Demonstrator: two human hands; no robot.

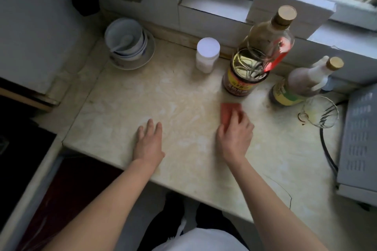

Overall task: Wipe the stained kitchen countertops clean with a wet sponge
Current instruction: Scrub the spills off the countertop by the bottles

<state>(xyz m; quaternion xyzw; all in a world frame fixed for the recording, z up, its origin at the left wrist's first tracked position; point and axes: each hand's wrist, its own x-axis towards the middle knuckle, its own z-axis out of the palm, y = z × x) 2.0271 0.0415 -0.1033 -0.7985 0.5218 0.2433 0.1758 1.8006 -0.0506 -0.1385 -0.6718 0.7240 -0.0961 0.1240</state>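
Note:
A cream marbled countertop [126,112] fills the middle of the head view, with faint yellowish smears across it. My right hand [234,136] presses a red-orange sponge [229,113] flat on the counter, just in front of the big bottle. The sponge's far half shows beyond my fingers. My left hand [149,142] lies palm down on the counter near the front edge, fingers spread, holding nothing.
A large soy-sauce bottle [257,55] with a red handle, a smaller brown bottle [302,83], a white-lidded jar [207,55] and a glass dish [319,113] stand behind and right. Stacked bowls on a plate [128,45] sit back left. A grey appliance [359,140] and black cable [326,149] are at right.

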